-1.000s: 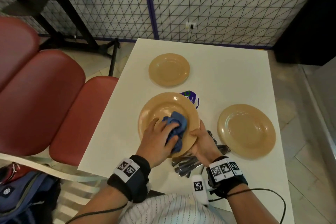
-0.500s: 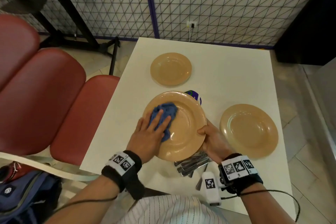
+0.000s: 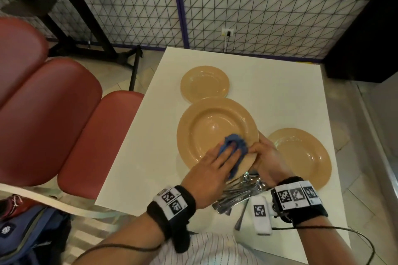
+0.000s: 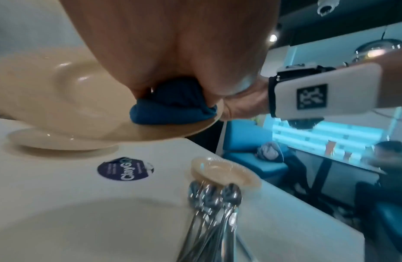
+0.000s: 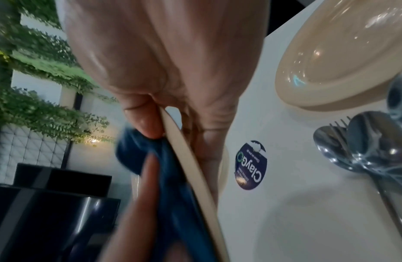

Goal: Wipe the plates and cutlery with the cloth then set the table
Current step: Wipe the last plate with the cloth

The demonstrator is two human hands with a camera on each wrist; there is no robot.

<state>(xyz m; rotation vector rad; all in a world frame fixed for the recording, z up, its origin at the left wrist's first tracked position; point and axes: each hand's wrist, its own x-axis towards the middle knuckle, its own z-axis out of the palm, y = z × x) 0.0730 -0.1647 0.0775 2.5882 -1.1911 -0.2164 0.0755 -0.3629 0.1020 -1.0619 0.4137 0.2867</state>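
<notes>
In the head view a large tan plate (image 3: 215, 129) is held tilted above the white table (image 3: 280, 97). My right hand (image 3: 263, 157) pinches its near right rim, thumb on top and fingers beneath; the right wrist view shows the rim (image 5: 190, 164) edge-on. Straight fingers of my left hand (image 3: 215, 168) press a bunched blue cloth (image 3: 234, 144) onto the plate beside the right thumb. The left wrist view shows the cloth (image 4: 170, 109) squashed on the plate (image 4: 83, 99). Several spoons and forks (image 3: 237, 196) lie in a pile under my hands.
A tan plate (image 3: 204, 84) lies farther back and another (image 3: 301, 155) to the right. A round purple sticker (image 4: 126, 170) is on the tabletop under the held plate. Red seats (image 3: 64, 125) stand left of the table, a mesh fence (image 3: 258, 17) behind.
My left hand has swept the cloth from the plate's upper left to its near right rim, next to the right thumb. The right hand still holds the plate, which now hides the sticker.
</notes>
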